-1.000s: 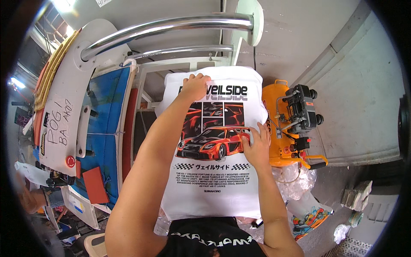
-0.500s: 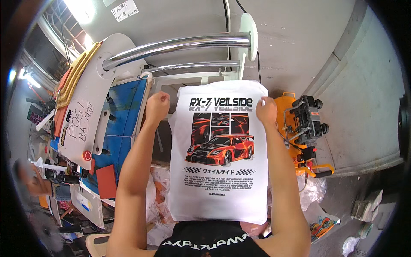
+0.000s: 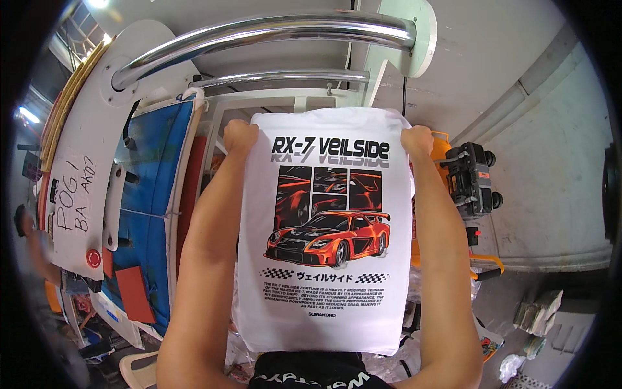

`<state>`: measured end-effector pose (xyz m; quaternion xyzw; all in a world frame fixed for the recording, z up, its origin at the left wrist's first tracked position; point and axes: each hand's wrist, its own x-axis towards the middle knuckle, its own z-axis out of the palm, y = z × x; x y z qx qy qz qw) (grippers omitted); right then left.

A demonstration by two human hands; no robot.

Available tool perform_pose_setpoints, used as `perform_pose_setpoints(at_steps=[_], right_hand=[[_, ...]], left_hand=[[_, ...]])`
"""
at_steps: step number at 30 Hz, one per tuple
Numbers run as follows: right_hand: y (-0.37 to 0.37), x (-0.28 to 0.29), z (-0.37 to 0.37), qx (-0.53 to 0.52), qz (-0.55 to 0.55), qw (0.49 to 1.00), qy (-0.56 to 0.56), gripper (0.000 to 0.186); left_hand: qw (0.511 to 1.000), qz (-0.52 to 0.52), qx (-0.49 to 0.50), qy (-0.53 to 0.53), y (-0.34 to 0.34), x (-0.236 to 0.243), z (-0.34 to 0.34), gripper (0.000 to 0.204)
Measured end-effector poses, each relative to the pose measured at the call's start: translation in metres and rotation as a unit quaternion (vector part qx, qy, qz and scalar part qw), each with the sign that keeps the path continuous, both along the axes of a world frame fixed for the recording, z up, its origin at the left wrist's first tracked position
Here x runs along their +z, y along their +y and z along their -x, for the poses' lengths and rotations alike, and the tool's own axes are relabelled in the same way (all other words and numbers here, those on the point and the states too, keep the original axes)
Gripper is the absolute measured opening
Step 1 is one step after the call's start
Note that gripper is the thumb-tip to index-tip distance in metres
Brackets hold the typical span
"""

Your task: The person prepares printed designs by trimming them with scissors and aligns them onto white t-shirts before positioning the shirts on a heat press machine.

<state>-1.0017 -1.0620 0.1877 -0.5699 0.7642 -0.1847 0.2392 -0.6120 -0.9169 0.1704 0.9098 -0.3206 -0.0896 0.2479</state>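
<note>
A white printed T-shirt, its sleeves out of sight, hangs spread flat in front of my chest. Its front carries dark lettering, a block of small pictures and an orange-and-black car. My left hand is closed at the upper left corner of the cloth. At the upper right corner my right hand grips the fabric, knuckles outward. The lower end of the shirt lies against my black top.
Ahead runs a machine with chrome rollers, a white side panel and a red button. Blue-covered padding lies left. An orange-and-black compressor-like unit stands right. Another person's arm shows far left.
My left hand, earlier slightly apart from the shirt's edge, is now at its corner. Both hands moved up and outward, and the shirt looks more taut. The view has shifted closer to the rollers.
</note>
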Motion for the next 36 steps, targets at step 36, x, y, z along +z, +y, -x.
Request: perform_pose_setpoints(at_steps=[36], right_hand=[[0.283, -0.091, 0.249, 0.023, 0.120, 0.954, -0.274, 0.022]], left_hand=[[0.938, -0.040, 0.118, -0.322, 0.478, 0.191, -0.066, 0.066]])
